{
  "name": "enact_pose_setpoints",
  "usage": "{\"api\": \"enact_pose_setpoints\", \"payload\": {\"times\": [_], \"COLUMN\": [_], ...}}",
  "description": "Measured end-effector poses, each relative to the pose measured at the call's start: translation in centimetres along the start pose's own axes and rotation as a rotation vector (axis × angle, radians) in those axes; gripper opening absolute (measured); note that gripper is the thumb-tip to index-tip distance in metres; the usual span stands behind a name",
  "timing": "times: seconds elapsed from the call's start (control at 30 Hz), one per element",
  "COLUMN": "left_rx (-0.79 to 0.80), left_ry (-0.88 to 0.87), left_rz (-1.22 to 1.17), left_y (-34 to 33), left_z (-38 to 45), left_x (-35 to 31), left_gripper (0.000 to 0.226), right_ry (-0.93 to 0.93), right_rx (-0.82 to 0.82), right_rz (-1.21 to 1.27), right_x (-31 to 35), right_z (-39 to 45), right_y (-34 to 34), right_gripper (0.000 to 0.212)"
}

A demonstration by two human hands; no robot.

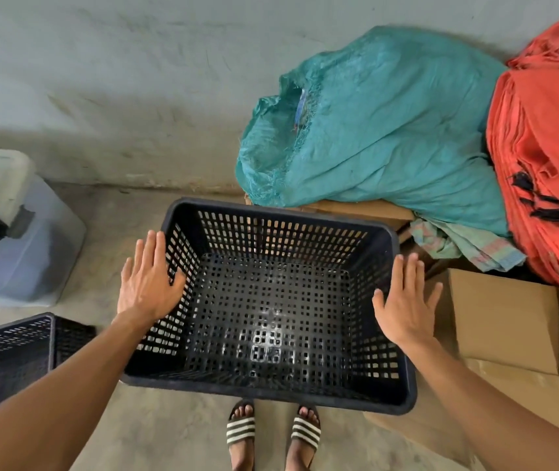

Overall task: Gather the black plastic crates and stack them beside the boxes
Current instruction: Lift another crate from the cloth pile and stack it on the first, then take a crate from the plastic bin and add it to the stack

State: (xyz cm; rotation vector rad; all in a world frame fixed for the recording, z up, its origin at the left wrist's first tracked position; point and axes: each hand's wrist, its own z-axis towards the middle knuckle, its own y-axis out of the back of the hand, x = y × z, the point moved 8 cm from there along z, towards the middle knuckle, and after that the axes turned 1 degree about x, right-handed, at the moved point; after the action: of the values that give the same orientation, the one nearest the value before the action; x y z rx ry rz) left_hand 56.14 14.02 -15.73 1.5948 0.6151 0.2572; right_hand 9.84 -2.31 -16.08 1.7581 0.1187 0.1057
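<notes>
A black plastic crate (pixel 268 300) sits open-side up on the concrete floor (pixel 142 212), just beside the cardboard boxes (pixel 506 321) on its right. The left hand (pixel 149 283) lies flat over the crate's left rim, fingers straight and together, thumb dipping inside the wall. The right hand (pixel 405 300) is over the right rim, fingers spread and straight — neither hand grasps anything. Both forearms reach forward from the lower corners. A second black crate (pixel 9 355) stands at lower left — a teal sack (pixel 383 130) rests on the boxes.
</notes>
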Motion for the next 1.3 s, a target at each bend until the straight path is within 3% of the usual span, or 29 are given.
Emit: {"api": "enact_pose_setpoints", "payload": {"times": [0.13, 0.37, 0.6, 0.83, 1.0, 1.3], "left_rx": [0.065, -0.026, -0.166, -0.252, -0.277, -0.224], "left_ry": [0.066, 0.213, 0.513, 0.782, 0.843, 0.974], "left_rz": [-0.064, -0.186, -0.278, -0.397, -0.505, -0.654], "left_y": [1.4, 5.8, 8.8, 8.5, 7.4, 3.7], "left_z": [-0.3, -4.6, -13.6, -23.6, -29.0, -33.8], "left_x": [-0.4, 1.8, 11.0, 23.3, 33.1, 51.2], "left_gripper": [0.083, 0.070, 0.064, 0.061, 0.062, 0.061], "right_ry": [0.044, 0.392, 0.719, 0.978, 1.008, 0.825], "right_rx": [0.012, -0.020, 0.033, 0.117, 0.214, 0.419], "right_rz": [0.007, 0.122, 0.161, 0.204, 0.247, 0.275], "right_x": [2.4, 15.6, 30.2, 45.1, 54.0, 66.7], "right_z": [0.3, -0.6, -6.8, -18.5, -26.1, -33.9], "right_y": [1.7, 4.6, 5.2, 3.2, -0.3, -8.5], "right_gripper": [0.081, 0.073, 0.068, 0.065, 0.063, 0.064]}}
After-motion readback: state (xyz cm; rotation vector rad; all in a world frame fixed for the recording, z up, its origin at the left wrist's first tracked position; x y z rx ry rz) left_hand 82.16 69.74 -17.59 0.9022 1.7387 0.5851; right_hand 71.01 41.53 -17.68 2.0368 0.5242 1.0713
